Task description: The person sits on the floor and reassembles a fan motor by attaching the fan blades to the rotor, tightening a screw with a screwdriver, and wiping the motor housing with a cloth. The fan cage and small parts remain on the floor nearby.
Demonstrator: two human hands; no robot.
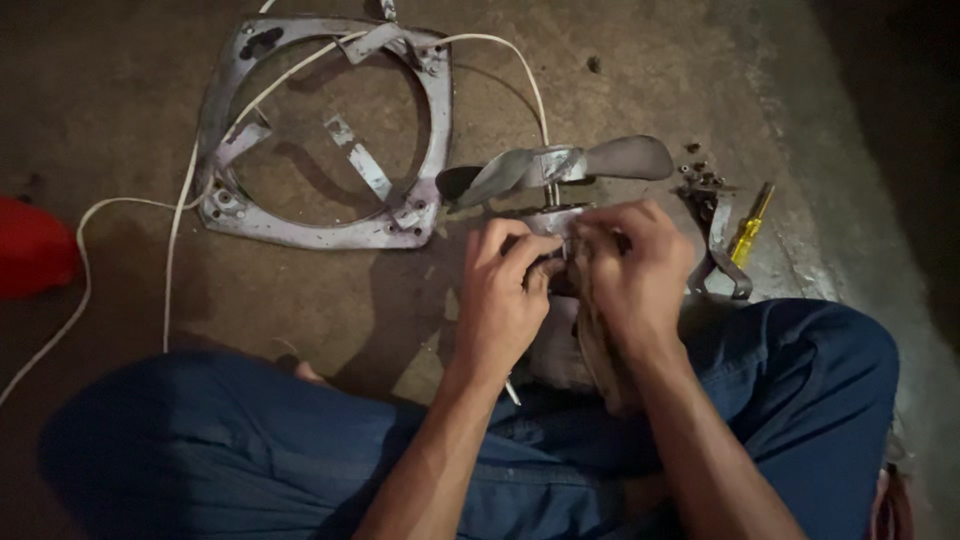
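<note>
- Head view: the left hand (505, 290) and right hand (628, 262) are meeting over a fan motor (558, 225), fingers (520, 240) clamping together on its body just below the grey blades (560, 163).
- The motor is sitting above the lap, with a dirty rag (597, 345) hanging under the right hand.
- A metal fan frame (325, 130) is lying on the floor, left of the hands.
- A yellow screwdriver (750, 232) is lying to the right.

Bare floor (120, 330) leftward; fan frame (320, 130), white cord (175, 215), screwdriver (750, 232) around.

A dusty concrete floor (120, 90) carries a grey metal fan frame (325, 130), with a white cable (85, 285) trailing across it. A yellow-handled screwdriver (750, 232), loose screws (700, 172) and a red object (30, 245) also lie there.
</note>
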